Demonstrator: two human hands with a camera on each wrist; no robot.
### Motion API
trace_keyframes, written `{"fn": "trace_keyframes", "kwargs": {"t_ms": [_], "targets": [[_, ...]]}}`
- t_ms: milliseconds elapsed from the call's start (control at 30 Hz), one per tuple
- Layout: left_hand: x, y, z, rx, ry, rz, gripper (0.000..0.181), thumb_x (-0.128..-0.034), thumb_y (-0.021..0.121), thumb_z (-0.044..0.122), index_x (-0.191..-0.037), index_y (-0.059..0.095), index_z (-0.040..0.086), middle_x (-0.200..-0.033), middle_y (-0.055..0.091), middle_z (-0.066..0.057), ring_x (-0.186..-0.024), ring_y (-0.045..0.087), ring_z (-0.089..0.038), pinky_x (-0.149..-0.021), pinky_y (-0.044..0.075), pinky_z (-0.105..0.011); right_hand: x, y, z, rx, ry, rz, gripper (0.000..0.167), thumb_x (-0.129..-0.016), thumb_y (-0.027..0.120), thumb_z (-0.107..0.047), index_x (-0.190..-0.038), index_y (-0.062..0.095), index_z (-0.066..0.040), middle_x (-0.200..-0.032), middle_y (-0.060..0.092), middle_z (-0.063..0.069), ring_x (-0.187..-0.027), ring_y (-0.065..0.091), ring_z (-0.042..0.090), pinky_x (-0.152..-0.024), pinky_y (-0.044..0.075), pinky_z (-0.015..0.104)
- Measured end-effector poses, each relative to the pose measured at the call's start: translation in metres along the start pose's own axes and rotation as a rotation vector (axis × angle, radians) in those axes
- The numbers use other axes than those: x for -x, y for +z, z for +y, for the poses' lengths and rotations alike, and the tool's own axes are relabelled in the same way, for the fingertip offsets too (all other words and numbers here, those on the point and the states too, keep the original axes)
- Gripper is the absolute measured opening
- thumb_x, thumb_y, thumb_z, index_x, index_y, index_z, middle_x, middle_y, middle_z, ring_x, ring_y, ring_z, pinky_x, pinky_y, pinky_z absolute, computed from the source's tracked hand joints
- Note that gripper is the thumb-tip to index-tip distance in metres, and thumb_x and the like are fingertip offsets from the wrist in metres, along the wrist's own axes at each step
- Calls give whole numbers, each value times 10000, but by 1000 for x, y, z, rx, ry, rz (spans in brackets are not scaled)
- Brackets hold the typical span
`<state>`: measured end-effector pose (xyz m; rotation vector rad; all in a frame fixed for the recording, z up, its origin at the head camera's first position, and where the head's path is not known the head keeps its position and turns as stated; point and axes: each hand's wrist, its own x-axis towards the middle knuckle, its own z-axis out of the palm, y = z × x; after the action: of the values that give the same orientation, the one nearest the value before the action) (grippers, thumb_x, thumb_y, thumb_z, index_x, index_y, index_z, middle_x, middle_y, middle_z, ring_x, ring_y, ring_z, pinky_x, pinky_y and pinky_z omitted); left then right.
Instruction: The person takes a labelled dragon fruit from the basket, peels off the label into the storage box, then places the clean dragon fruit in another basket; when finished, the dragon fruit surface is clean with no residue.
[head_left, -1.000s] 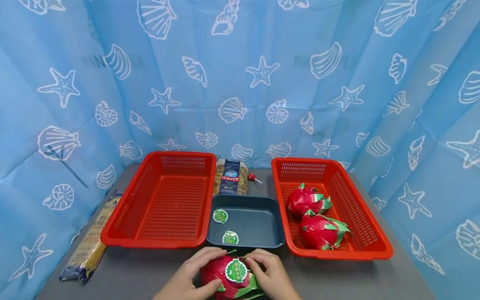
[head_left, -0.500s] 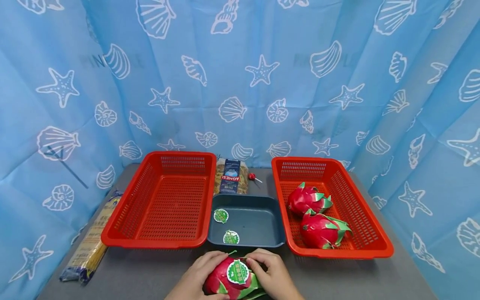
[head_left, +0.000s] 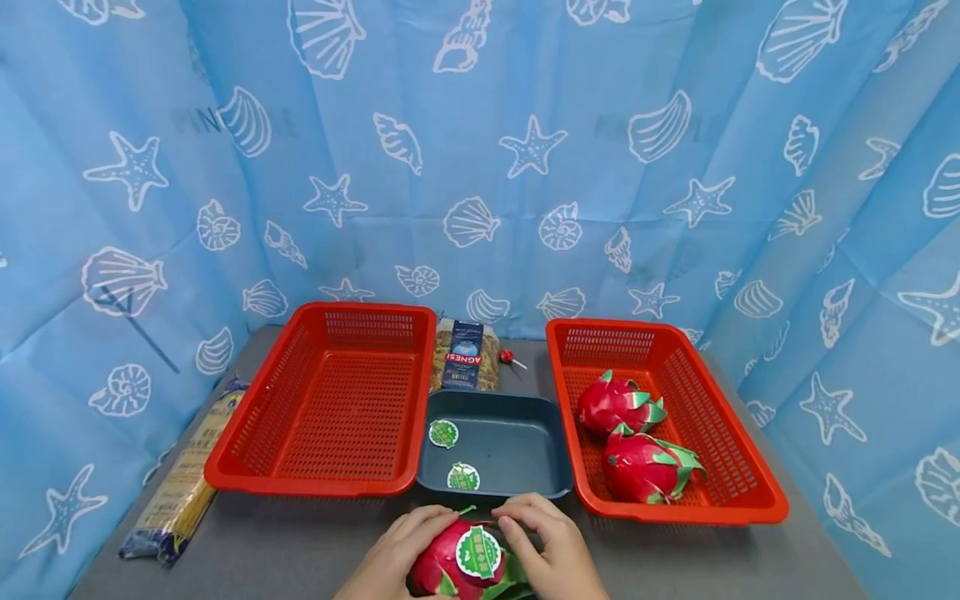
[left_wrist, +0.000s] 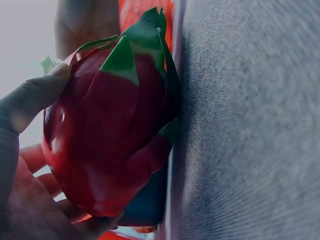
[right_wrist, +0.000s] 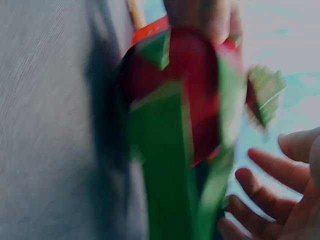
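Observation:
A red dragon fruit [head_left: 431,567] with green-tipped scales is at the table's near edge, a round green-and-white sticker [head_left: 478,552] on its upper side. My left hand [head_left: 397,557] grips the fruit's left side; in the left wrist view its thumb [left_wrist: 42,90] presses one side and the fingers curl round the other. My right hand [head_left: 553,546] is at the fruit's leafy end. The right wrist view, blurred, has its fingers [right_wrist: 272,192] spread and apart from the fruit, holding nothing. There the sticker [right_wrist: 265,95] juts out from the fruit's side.
Beyond the hands stands a dark tray [head_left: 498,490] with two similar stickers [head_left: 463,477] on it. A red basket [head_left: 315,482] is at left; another red basket [head_left: 678,510] holds two dragon fruits [head_left: 645,467]. Spaghetti [head_left: 183,475], an Agnesi pasta bag [head_left: 465,354] and a lollipop [head_left: 507,357] lie around.
My right finger and thumb, earlier pinched together at the sticker's edge, have parted. The left hand and the fruit have shifted slightly right, and the left thumb has slid lower out of the head view.

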<state>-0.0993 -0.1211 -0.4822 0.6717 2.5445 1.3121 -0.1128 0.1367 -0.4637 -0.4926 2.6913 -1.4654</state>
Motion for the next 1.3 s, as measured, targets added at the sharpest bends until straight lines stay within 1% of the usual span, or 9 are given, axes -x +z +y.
{"fn": "trace_keyframes", "kwargs": {"t_ms": [100, 233, 367, 533, 633, 867, 1100, 1200, 1300], "targets": [[1, 0, 1, 3, -23, -13, 773, -808, 823, 533, -1468, 545, 241, -1390, 549, 16, -1213, 509, -266, -898, 567, -376, 4, -4, -11, 45, 89, -44, 239, -995, 668, -405, -1008, 800, -206, -923, 602, -124, -846, 564, 48, -726, 524, 245], [1, 0, 2, -26, -24, -7, 771, -813, 809, 556, -1464, 550, 234, -1384, 553, 20, -1206, 512, -255, -906, 565, -409, 7, -4, -18, 4, 204, -99, 202, -953, 736, -349, -946, 814, -163, -816, 569, -63, -731, 528, 89, -614, 457, 241], [1, 1, 3, -22, -43, -12, 775, -804, 816, 562, -1460, 552, 246, -1387, 549, 30, -1204, 510, -252, -897, 569, -392, 8, 1, -19, -58, 259, -70, 118, -915, 782, -274, -917, 810, -160, -743, 559, -37, -672, 517, 126, -568, 424, 231], [0, 1, 3, -25, -41, -22, 769, -805, 826, 547, -1457, 557, 240, -1385, 546, 21, -1212, 503, -256, -886, 571, -380, 9, 2, -21, -103, 229, -1, 47, -881, 808, -211, -869, 801, -165, -707, 549, -44, -638, 505, 104, -559, 415, 208], [0, 1, 3, -51, -42, -15, 769, -813, 813, 570, -1456, 560, 233, -1376, 549, 25, -1211, 506, -243, -905, 562, -421, 9, 0, -25, -128, 196, 21, 36, -876, 810, -193, -856, 799, -165, -698, 549, -50, -623, 506, 95, -553, 421, 202], [1, 2, 3, -59, -48, 15, 765, -811, 808, 583, -1447, 567, 233, -1366, 558, 37, -1191, 521, -232, -904, 564, -442, 2, -16, -55, -122, 108, 55, 39, -920, 784, -225, -906, 796, -191, -790, 645, -67, -679, 577, 113, -607, 506, 227], [5, 1, -4, -65, 25, 53, 780, -819, 803, 585, -1449, 569, 190, -1370, 574, 13, -1187, 537, -230, -889, 566, -390, -31, -30, -85, -135, 39, 175, 23, -928, 784, -185, -943, 800, -192, -859, 709, -80, -708, 627, 165, -646, 558, 273], [7, 0, -6, -31, 8, 34, 797, -804, 818, 563, -1458, 561, 186, -1388, 569, 6, -1204, 526, -250, -887, 567, -379, -52, -32, -79, -139, 28, 196, 53, -937, 769, -156, -975, 804, -168, -864, 725, -57, -713, 633, 164, -657, 557, 275], [8, 1, -8, 8, -11, 13, 841, -770, 845, 544, -1473, 546, 191, -1413, 557, 3, -1223, 516, -271, -880, 569, -353, -70, -30, -65, -128, 61, 188, 95, -952, 752, -178, -1014, 803, -128, -885, 738, -34, -730, 634, 158, -668, 553, 282]]}}
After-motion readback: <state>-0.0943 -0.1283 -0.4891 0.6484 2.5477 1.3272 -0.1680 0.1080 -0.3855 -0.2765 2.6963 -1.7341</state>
